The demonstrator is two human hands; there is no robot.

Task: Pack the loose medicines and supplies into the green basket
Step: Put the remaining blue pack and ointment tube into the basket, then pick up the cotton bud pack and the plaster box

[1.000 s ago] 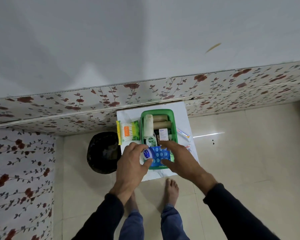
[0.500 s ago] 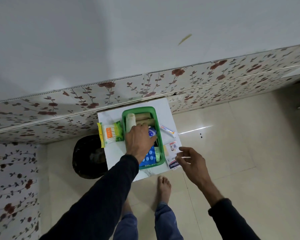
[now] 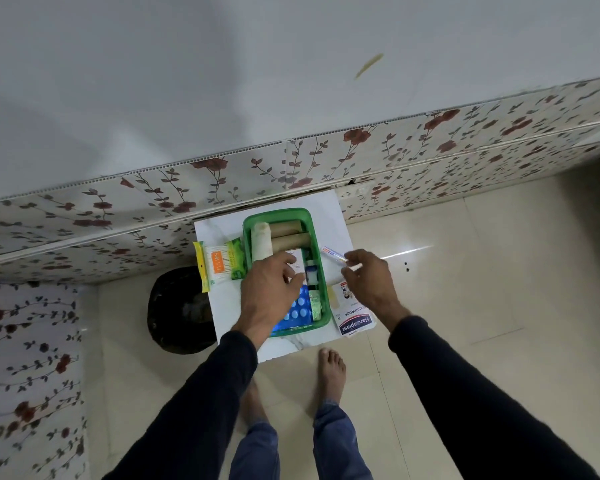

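The green basket (image 3: 276, 216) stands on a small white table (image 3: 333, 216). Inside lie a white bandage roll (image 3: 261, 242), two tan rolls (image 3: 288, 237), a small white box (image 3: 297, 261), a little bottle (image 3: 311, 273) and a blue blister pack (image 3: 298, 311). My left hand (image 3: 269, 289) hovers over the basket's middle, fingers loosely spread, holding nothing that I can see. My right hand (image 3: 366, 280) is to the right of the basket, with its fingertips pinching the near end of a thin white tube (image 3: 331, 252). A plaster packet (image 3: 352, 315) lies by the basket's right side.
A packet of cotton buds (image 3: 219, 266) and a green packet (image 3: 236, 258) lie left of the basket. A dark round bin (image 3: 179, 308) stands on the floor to the table's left. A flower-patterned wall runs behind the table. My bare feet are just below the table's edge.
The blue blister pack went from both hands into the basket. My left hand stayed over the basket; my right hand moved right, then up to the thin tube.
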